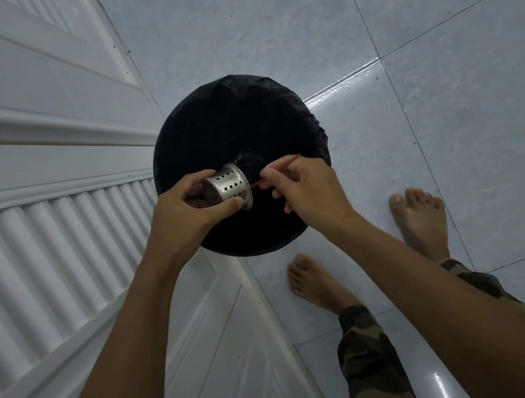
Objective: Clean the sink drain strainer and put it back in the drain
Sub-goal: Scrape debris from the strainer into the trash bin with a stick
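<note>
Gripping a perforated steel strainer point(227, 186), right hand point(308, 187) pinching a thin stick point(278, 169).

The sink drain strainer point(226, 187) was a dull metal cup with rows of round holes in its wall and a flared rim. It lay tipped on its side, gripped in the left hand point(186, 208), with its narrower end toward that palm and its rim facing the right hand point(308, 187). A thin red stick point(286, 163), pinched there, pointed at the rim.
</note>
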